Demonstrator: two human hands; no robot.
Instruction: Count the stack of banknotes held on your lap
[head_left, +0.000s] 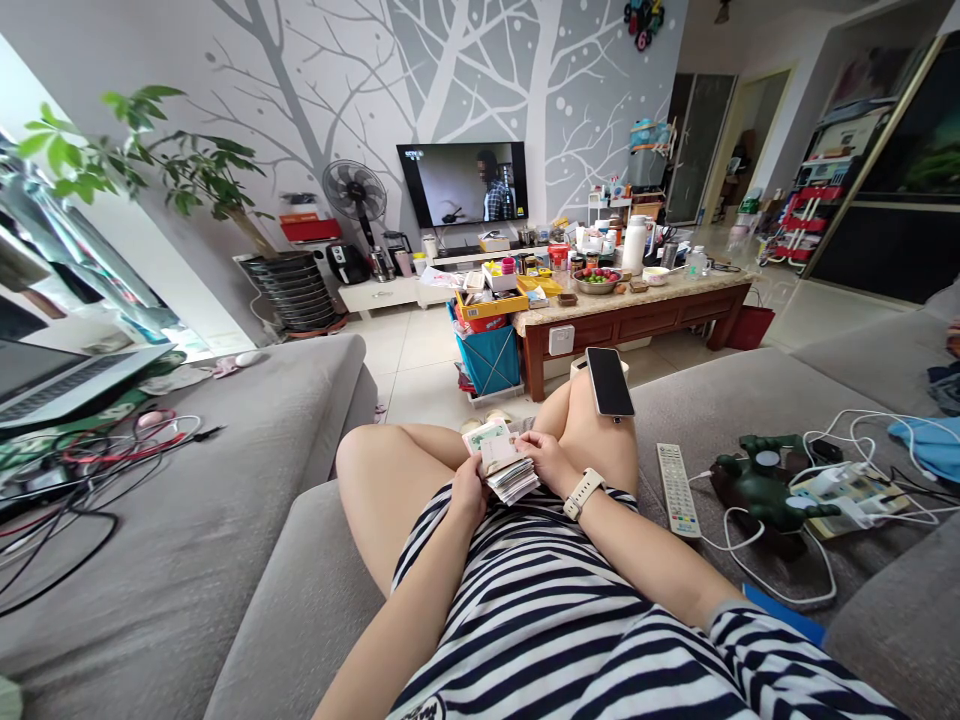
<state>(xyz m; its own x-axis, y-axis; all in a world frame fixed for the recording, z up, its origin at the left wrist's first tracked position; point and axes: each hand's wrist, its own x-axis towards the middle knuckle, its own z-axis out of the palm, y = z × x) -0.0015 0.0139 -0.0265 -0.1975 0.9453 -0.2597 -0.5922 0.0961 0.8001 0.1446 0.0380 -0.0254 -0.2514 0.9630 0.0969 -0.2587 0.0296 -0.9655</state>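
Over my lap, both hands are closed on a thick wad of banknotes [512,477] whose loose edges fan toward me. My left hand [469,490] grips its left side, with the thumb on top. The right hand [546,462] pinches the upper right part, near a pale slip lying over the notes. A green-printed note sticks out at the top left of the wad. The fine print is too small to read. Around my right wrist is a cream-strapped watch [583,493]. A phone [610,381] lies on my right thigh, its screen dark.
On the sofa to my right lie a remote control [677,491], a dark green figure-like object [765,485] and white cables. Tangled cables [112,470] and a laptop [75,378] are at left. Ahead stands a crowded coffee table [637,318] beside a blue bin [487,360].
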